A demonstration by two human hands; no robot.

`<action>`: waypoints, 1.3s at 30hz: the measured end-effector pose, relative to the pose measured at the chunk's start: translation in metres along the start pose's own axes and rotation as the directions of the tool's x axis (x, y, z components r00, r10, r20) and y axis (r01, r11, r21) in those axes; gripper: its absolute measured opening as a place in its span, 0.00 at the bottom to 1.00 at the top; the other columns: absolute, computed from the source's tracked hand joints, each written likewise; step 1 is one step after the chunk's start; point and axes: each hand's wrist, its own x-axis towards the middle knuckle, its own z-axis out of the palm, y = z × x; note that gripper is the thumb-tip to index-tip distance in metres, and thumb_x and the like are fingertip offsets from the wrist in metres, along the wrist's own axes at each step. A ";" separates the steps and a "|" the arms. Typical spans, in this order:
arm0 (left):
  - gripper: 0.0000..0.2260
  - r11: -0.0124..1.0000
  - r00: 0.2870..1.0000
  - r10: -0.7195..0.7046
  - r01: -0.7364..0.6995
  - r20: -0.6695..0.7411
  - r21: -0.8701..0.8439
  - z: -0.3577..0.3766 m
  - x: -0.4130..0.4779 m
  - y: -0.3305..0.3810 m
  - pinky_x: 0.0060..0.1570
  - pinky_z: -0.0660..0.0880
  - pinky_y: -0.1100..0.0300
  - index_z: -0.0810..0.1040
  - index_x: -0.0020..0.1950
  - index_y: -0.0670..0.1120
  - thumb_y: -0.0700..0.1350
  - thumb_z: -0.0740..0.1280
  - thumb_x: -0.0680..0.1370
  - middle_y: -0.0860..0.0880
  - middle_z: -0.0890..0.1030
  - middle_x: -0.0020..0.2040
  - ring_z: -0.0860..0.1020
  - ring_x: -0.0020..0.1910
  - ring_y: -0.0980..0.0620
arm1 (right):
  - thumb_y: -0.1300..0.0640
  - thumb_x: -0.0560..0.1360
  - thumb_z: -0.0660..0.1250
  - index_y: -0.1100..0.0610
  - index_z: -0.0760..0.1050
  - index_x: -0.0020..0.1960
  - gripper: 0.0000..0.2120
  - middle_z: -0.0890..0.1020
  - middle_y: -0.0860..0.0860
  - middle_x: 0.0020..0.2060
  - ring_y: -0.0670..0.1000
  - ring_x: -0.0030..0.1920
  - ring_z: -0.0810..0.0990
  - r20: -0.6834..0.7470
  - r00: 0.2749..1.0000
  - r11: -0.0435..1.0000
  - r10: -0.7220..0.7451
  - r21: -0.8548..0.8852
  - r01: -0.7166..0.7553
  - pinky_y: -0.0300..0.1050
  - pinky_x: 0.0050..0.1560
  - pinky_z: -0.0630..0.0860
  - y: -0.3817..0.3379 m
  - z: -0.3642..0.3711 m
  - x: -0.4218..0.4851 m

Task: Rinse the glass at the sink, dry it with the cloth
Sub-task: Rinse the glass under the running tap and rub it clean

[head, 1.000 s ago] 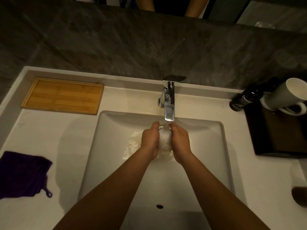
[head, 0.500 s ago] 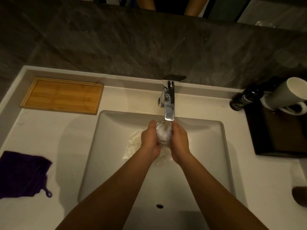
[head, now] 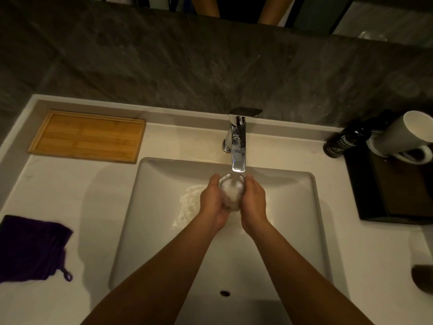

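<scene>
While water runs, both hands' fingers clasp glass [head: 232, 192] | white counter [head: 70, 195], dark stone wall [head: 210, 66]

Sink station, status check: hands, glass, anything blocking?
Left hand and right hand both clasp the glass. Glass under the faucet, water running in. Purple cloth lies untouched on counter, left. Nothing in the way.

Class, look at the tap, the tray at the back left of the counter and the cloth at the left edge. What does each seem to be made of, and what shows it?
Tap: polished metal, probably chrome-plated; it mirrors its surroundings.
Tray: pale wood, perhaps bamboo; visible grain and joined strips, matt finish.
Cloth: soft dark purple fabric, possibly microfibre; fuzzy surface, hanging loop at one corner.
</scene>
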 end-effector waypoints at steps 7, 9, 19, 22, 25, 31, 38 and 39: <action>0.12 0.927 0.993 0.114 -0.099 -0.021 0.361 -0.001 0.007 0.018 0.46 0.80 0.48 0.83 0.41 0.43 0.48 0.64 0.76 0.43 0.87 0.40 0.84 0.43 0.41 | 0.45 0.84 0.60 0.55 0.86 0.50 0.20 0.89 0.53 0.44 0.52 0.46 0.88 0.199 0.978 0.968 -0.056 -0.230 0.103 0.49 0.49 0.81 -0.008 -0.014 0.014; 0.14 0.954 0.995 0.098 -0.083 -0.036 0.289 0.000 0.007 0.015 0.54 0.82 0.44 0.86 0.51 0.42 0.51 0.68 0.77 0.40 0.88 0.48 0.86 0.49 0.40 | 0.49 0.85 0.60 0.55 0.85 0.53 0.17 0.89 0.54 0.48 0.55 0.51 0.87 0.172 0.982 0.986 -0.074 -0.134 0.097 0.52 0.54 0.81 -0.003 -0.012 0.014; 0.11 0.988 0.999 -0.041 0.041 -0.002 0.150 -0.002 -0.003 0.018 0.41 0.79 0.53 0.78 0.40 0.40 0.42 0.58 0.73 0.40 0.83 0.39 0.81 0.39 0.40 | 0.47 0.83 0.62 0.56 0.86 0.49 0.18 0.88 0.58 0.47 0.60 0.48 0.86 0.180 0.978 0.963 -0.107 -0.227 0.147 0.57 0.51 0.81 -0.004 -0.016 0.015; 0.12 0.985 0.999 0.026 -0.017 -0.047 0.171 0.001 0.004 0.015 0.51 0.82 0.45 0.82 0.43 0.42 0.47 0.64 0.78 0.41 0.87 0.42 0.85 0.44 0.39 | 0.46 0.83 0.63 0.55 0.86 0.48 0.18 0.89 0.57 0.44 0.58 0.49 0.87 0.110 0.989 0.980 -0.103 -0.161 0.120 0.57 0.53 0.82 -0.003 -0.012 0.012; 0.17 1.000 1.000 -0.012 0.012 -0.018 0.005 0.003 0.003 0.003 0.53 0.83 0.43 0.84 0.55 0.42 0.54 0.65 0.81 0.39 0.88 0.52 0.86 0.52 0.39 | 0.49 0.84 0.61 0.55 0.84 0.55 0.15 0.88 0.55 0.50 0.58 0.54 0.86 0.026 0.997 0.997 -0.075 -0.007 0.075 0.56 0.57 0.81 0.007 -0.001 0.005; 0.11 0.983 0.997 -0.027 0.039 -0.068 0.181 -0.007 0.002 0.012 0.41 0.78 0.52 0.79 0.39 0.43 0.42 0.57 0.75 0.39 0.86 0.40 0.82 0.39 0.39 | 0.48 0.84 0.60 0.57 0.80 0.53 0.15 0.84 0.54 0.46 0.51 0.47 0.81 0.080 0.992 0.977 -0.103 -0.179 0.116 0.47 0.50 0.76 0.005 -0.012 0.013; 0.18 0.997 0.999 -0.042 0.041 -0.015 -0.069 -0.003 0.001 0.006 0.54 0.81 0.47 0.83 0.59 0.41 0.54 0.63 0.82 0.39 0.86 0.56 0.84 0.53 0.39 | 0.54 0.82 0.61 0.56 0.81 0.56 0.11 0.86 0.54 0.52 0.56 0.55 0.85 0.039 0.997 0.998 -0.062 0.028 0.061 0.54 0.56 0.80 0.011 0.001 0.006; 0.19 0.995 0.999 -0.055 0.054 0.002 -0.087 -0.004 0.000 0.001 0.52 0.81 0.48 0.83 0.60 0.41 0.54 0.63 0.82 0.39 0.86 0.57 0.84 0.53 0.40 | 0.55 0.83 0.61 0.56 0.81 0.56 0.11 0.86 0.53 0.52 0.55 0.55 0.84 0.006 0.998 0.998 -0.063 0.019 0.063 0.52 0.55 0.79 0.011 0.002 0.004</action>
